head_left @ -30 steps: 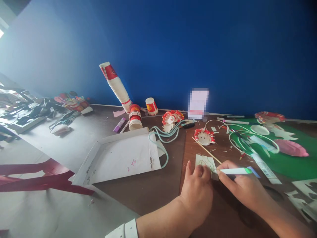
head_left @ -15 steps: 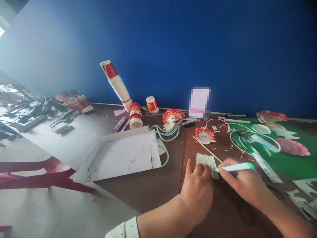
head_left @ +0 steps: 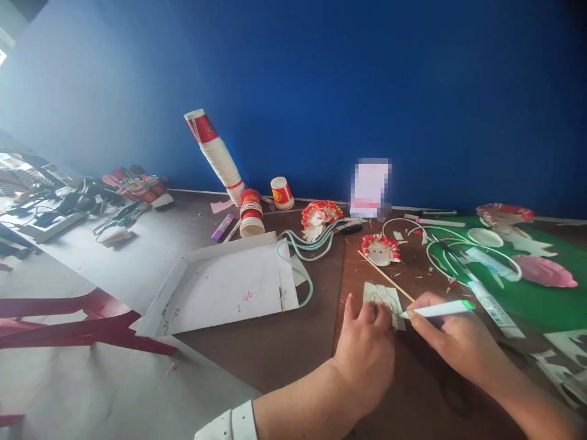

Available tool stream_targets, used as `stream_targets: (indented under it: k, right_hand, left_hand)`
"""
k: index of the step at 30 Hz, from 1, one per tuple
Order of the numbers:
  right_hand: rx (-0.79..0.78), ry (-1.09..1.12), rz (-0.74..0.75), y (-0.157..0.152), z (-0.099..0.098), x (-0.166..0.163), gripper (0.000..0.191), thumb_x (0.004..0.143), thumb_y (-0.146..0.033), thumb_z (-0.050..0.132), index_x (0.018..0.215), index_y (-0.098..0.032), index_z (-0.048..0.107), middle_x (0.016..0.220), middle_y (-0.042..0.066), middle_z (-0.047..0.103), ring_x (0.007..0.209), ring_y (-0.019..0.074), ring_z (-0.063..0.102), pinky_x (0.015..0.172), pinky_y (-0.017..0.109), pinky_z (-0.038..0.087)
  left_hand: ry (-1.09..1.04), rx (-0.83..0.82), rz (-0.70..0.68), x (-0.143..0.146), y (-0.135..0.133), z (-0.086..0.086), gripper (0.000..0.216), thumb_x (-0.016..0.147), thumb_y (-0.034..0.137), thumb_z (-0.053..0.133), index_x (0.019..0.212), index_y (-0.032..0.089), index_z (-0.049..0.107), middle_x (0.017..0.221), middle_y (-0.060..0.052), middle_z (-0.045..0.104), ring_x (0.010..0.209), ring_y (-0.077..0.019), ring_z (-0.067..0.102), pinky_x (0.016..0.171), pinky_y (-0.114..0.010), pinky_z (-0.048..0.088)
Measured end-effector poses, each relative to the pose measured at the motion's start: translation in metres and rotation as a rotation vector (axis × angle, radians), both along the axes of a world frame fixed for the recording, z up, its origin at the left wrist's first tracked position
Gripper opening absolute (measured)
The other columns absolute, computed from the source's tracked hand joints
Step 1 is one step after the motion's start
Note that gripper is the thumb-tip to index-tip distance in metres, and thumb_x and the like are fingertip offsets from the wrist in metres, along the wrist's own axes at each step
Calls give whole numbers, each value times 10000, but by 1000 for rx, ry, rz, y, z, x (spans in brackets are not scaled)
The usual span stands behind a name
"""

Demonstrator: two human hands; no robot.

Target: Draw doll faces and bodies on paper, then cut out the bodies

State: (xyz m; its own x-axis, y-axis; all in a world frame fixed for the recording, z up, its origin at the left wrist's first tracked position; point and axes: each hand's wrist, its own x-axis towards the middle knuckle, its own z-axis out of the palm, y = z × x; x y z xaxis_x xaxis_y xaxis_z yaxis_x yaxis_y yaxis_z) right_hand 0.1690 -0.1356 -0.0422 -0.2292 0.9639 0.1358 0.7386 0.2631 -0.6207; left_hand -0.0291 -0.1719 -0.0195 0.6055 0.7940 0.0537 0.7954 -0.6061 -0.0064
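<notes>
My left hand (head_left: pixel 365 351) rests on the brown table (head_left: pixel 293 348), its fingertips pressing down the near edge of a small pale paper cut-out (head_left: pixel 383 297). My right hand (head_left: pixel 454 342) pinches a white marker with a green end (head_left: pixel 438 309), the tip touching the cut-out's right side. A thin wooden skewer (head_left: pixel 384 276) lies slanted just beyond the paper. Past the skewer sits a paper-cup face with red fringe (head_left: pixel 380 249).
A flat white cardboard tray (head_left: pixel 220 287) lies left of my hands. Behind it are a leaning stack of paper cups (head_left: pixel 215 156), a short cup stack (head_left: pixel 251 214), a purple glue stick (head_left: pixel 222 228) and pale tubing (head_left: pixel 298 250). A green sheet (head_left: pixel 541 293) with craft pieces lies right; a red chair (head_left: pixel 68 321) stands left.
The marker tip has shifted slightly along the cut-out while my left hand kept it pinned. The view has drifted a little.
</notes>
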Motion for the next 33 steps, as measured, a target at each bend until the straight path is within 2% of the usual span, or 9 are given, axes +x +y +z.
stream_targets:
  k: [14, 18, 21, 25, 27, 30, 33]
  right_hand:
    - [24, 30, 1, -2, 3, -2, 236, 902, -415, 516, 756, -247, 594, 607, -25, 639, 564, 164, 612, 556, 274, 483]
    - [68, 149, -48, -6, 11, -6, 239, 916, -433, 530, 787, -244, 600, 581, -24, 632, 529, 158, 609, 524, 262, 492]
    - [100, 256, -122, -9, 15, -8, 222, 923, -443, 542, 849, -244, 605, 524, -43, 589, 441, 138, 561, 439, 243, 458]
    - [66, 369, -166, -8, 15, -11, 239, 918, -478, 548, 913, -244, 601, 458, -65, 532, 386, 133, 532, 386, 224, 451]
    - [32, 404, -187, -6, 12, -11, 274, 913, -506, 553, 945, -239, 606, 498, -41, 596, 409, 140, 566, 398, 225, 482]
    - [-10, 430, -224, -4, 6, -10, 344, 909, -544, 553, 1020, -225, 620, 663, 22, 723, 429, 141, 588, 407, 237, 513]
    - [-3, 425, -229, -5, 5, -10, 365, 926, -551, 525, 1045, -222, 629, 756, 50, 763, 406, 131, 570, 413, 248, 521]
  left_hand:
    - [-30, 41, 1, 0, -1, -6, 375, 982, 248, 396, 1168, 165, 712, 1347, -101, 569, 1169, -255, 479, 1146, -543, 345]
    - [-34, 34, -2, 0, -1, -7, 367, 969, 255, 414, 1166, 159, 708, 1362, -105, 568, 1178, -259, 476, 1151, -553, 337]
    - [-36, 37, -14, -1, -1, -9, 375, 955, 273, 428, 1179, 148, 701, 1369, -116, 568, 1201, -267, 464, 1160, -561, 322]
    - [-59, 42, 2, -1, -1, -12, 406, 968, 265, 381, 1221, 140, 672, 1350, -102, 582, 1194, -255, 475, 1158, -551, 337]
    - [-73, 39, 14, -1, -1, -12, 410, 976, 259, 362, 1230, 148, 664, 1341, -92, 588, 1177, -244, 490, 1156, -545, 344]
    - [-63, 39, 16, -2, -1, -10, 404, 973, 249, 370, 1228, 158, 670, 1349, -95, 585, 1181, -243, 496, 1160, -531, 341]
    - [-39, 38, 10, -2, 0, -9, 407, 959, 234, 389, 1249, 146, 661, 1354, -105, 584, 1198, -248, 492, 1163, -517, 341]
